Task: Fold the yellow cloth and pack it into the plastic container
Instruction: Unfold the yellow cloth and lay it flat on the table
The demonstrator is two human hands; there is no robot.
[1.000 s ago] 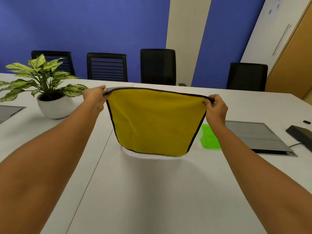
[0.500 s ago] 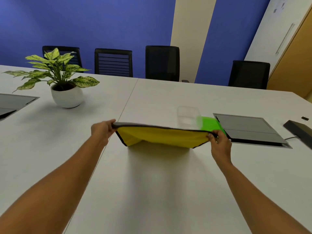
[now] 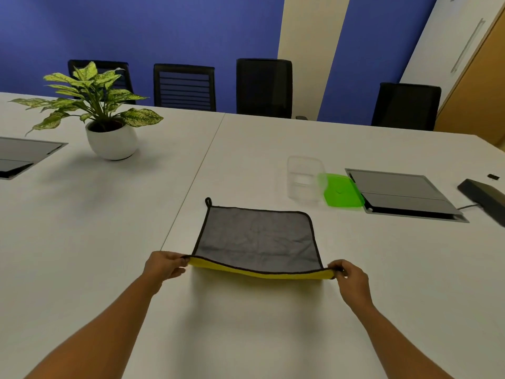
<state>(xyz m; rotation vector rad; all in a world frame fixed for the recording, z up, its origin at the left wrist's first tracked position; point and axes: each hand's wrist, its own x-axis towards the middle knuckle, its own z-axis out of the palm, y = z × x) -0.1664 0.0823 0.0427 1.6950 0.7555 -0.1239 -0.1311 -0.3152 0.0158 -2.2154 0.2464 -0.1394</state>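
Yellow cloth (image 3: 257,237) flat on table (image 3: 246,324), grey side up. Left hand (image 3: 163,266) pinches near-left corner, right hand (image 3: 351,277) pinches near-right corner; near edge lifted.

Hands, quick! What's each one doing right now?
Left hand: pinching the near left corner of the yellow cloth.
Right hand: pinching its near right corner.

Cloth (image 3: 255,237) in left hand (image 3: 163,267), right hand (image 3: 351,277)
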